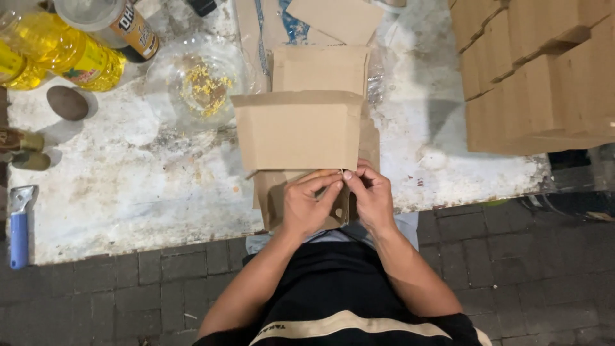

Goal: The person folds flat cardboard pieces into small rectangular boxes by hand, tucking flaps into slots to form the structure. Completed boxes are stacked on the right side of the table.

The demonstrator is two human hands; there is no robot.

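View from above of a white, stained and scuffed counter (pixel 128 186) standing on a floor of dark grey paving bricks (pixel 544 269). At the near edge of the counter, the left hand (pixel 309 206) and the right hand (pixel 371 197) meet, fingertips pinching the lower edge of a folded brown cardboard box (pixel 298 131); the box lies flat at the centre of the counter, upon further cardboard sheets (pixel 320 67). To the right, a tall stack of flattened cardboard (pixel 538 70) fills the corner. At far left, yellow oil bottles (pixel 57 54), a jar with a label (pixel 122 22), a brown oval stone (pixel 67 102) and a clear glass bowl holding yellow grains (pixel 198 83). A blue-handled scraper (pixel 19 224) rests at the left edge
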